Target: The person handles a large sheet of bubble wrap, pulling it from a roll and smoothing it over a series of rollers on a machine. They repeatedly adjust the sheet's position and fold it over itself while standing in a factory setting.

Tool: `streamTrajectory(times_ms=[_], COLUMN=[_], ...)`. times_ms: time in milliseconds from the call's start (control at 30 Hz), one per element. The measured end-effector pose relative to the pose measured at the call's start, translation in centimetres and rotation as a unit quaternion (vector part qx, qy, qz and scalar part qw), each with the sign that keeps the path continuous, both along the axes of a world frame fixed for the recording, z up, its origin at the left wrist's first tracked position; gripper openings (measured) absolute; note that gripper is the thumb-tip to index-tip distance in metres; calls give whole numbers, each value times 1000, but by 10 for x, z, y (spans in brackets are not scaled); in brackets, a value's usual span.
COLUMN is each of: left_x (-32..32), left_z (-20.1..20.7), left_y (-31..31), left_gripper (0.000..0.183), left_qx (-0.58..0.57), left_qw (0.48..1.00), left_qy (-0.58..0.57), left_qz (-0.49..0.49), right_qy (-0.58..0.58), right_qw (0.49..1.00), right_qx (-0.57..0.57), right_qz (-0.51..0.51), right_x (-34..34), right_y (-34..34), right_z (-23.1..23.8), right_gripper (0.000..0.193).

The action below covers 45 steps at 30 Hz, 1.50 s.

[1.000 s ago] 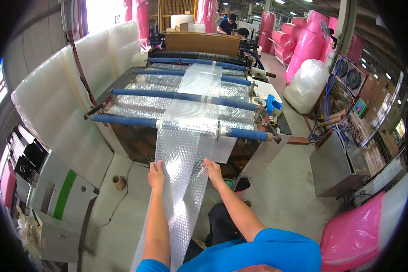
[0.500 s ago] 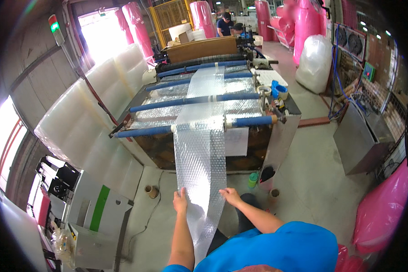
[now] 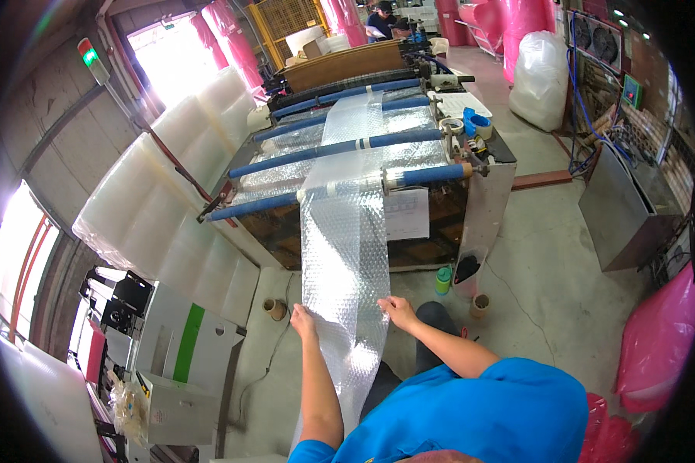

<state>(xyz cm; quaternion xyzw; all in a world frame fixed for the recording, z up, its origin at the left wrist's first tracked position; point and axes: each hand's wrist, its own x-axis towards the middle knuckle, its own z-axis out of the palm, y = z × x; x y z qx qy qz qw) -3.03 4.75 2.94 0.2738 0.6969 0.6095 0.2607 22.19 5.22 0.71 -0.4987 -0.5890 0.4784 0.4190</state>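
Note:
A long strip of clear bubble wrap [image 3: 344, 262] comes over the front blue roller [image 3: 262, 207] of a machine and hangs down toward me. My left hand [image 3: 304, 320] pinches its left edge. On the opposite edge, my right hand [image 3: 398, 312] has its fingers closed on the film. Between both hands the strip is stretched fairly flat, with bright glare on it. Below them it runs on down past my blue shirt [image 3: 471, 417], where its end is out of sight.
Tape rolls [image 3: 477, 123] lie on the machine's right side. A green bottle [image 3: 443, 280] and a cardboard core [image 3: 480, 305] stand on the floor ahead, another core [image 3: 274, 309] to the left. A grey-white machine [image 3: 185, 347] is at left, pink wrapped bundles [image 3: 656, 347] at right. Two people work far back.
The view has shifted, so the machine appears higher and slightly right. Both hands keep their hold on the strip's edges and sit a little higher and farther right in the picture.

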Motion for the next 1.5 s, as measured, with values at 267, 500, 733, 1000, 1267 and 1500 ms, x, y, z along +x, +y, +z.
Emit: streamTrajectory(times_ms=[267,500,733,1000,1267,1500], left_x=[2,7,11,14,15,11], left_z=[13,-2,-30,-64,-71,-29], left_y=[17,28,58,82,69,70], left_gripper=[41,42,31,35,37,40], left_qx=[-129,-193,-106,-91,-85,-30], left_qw=[970,953,977,982,982,982], left_qy=[191,218,117,101,82,150], left_qz=[-83,-88,-145,-132,-148,-111], right_qy=[59,22,-13,-70,-59,0], right_qw=[997,998,996,993,992,995], right_qx=[-50,-64,-84,-72,-109,-58], right_qz=[18,0,-29,-54,-26,-80], right_x=[1,3,6,4,9,-3], right_y=[1,19,42,64,61,53], right_z=[-2,-26,-40,-61,-60,-21], right_gripper=[30,34,39,38,40,39])
